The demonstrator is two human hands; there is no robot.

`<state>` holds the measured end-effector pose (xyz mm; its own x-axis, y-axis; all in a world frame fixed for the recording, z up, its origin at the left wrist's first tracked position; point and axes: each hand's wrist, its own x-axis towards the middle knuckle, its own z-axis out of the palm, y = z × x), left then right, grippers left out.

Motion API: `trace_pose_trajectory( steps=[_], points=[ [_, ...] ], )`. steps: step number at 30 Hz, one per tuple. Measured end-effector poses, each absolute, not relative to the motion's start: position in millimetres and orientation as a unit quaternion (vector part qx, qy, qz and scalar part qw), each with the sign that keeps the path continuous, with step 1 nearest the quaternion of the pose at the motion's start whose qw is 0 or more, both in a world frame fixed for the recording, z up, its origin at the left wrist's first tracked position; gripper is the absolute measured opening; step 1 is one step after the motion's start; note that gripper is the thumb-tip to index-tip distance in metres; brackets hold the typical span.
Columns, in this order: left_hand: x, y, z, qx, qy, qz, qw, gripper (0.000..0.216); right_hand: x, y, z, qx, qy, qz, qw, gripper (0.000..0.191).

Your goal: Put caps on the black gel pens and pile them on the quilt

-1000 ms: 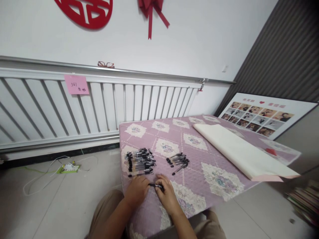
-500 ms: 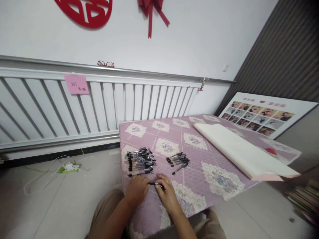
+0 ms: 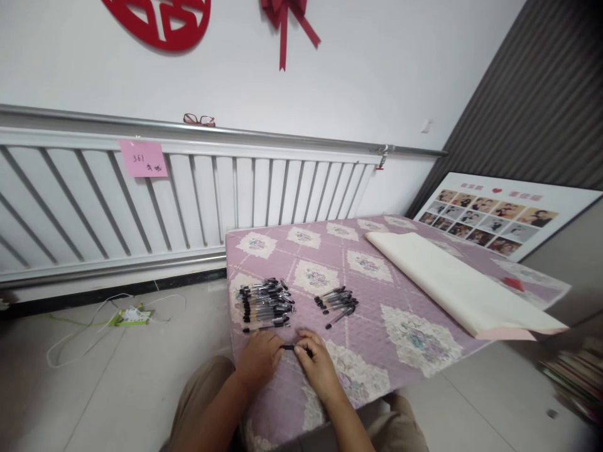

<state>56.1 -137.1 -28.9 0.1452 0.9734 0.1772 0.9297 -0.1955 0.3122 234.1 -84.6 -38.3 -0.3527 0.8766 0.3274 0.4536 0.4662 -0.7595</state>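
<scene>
Between my two hands, close to the table's near side, is a black pen (image 3: 288,347). My left hand (image 3: 259,358) has its fingers closed around the left end. At the other end, my right hand (image 3: 315,361) pinches the pen with thumb and fingers, hiding part of it. Just beyond my left hand lies a larger pile of pens (image 3: 266,304), dark-capped with clear barrels, laid mostly crosswise. A smaller group of pens (image 3: 336,301) rests to its right, past my right hand.
The table wears a purple flowered cloth (image 3: 330,257). A folded cream sheet (image 3: 438,282) lies at its right, near a red item (image 3: 513,284). Behind stands a white radiator (image 3: 202,194). A power strip (image 3: 132,316) with cables lies on the floor, left. A photo board (image 3: 490,216) leans at right.
My right-hand fingers have shifted slightly along the pen, so less of its right end shows. My left hand and both pen groups stay in place.
</scene>
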Motion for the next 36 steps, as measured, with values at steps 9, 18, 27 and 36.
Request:
trace_pose_trajectory(
  steps=[9, 18, 27, 36],
  points=[
    [54.6, -136.4, -30.4, 0.754, 0.627, 0.178, 0.075, 0.017, 234.4, -84.8, -37.1, -0.429, -0.759, 0.306, 0.382, 0.017],
    [56.2, -138.3, -26.8, 0.760, 0.624, 0.168, 0.071, 0.017, 229.0, -84.9, -33.2, -0.420, -0.777, 0.281, 0.376, 0.027],
    [56.0, -136.2, -27.9, 0.732, 0.656, 0.174, 0.062, 0.016, 233.7, -85.3, -37.8, -0.479, -0.686, 0.326, 0.440, 0.021],
    [56.6, -136.5, -29.9, 0.702, 0.684, 0.190, 0.056, 0.015, 236.1, -84.1, -42.2, -0.501, -0.675, 0.327, 0.432, 0.026]
  ],
)
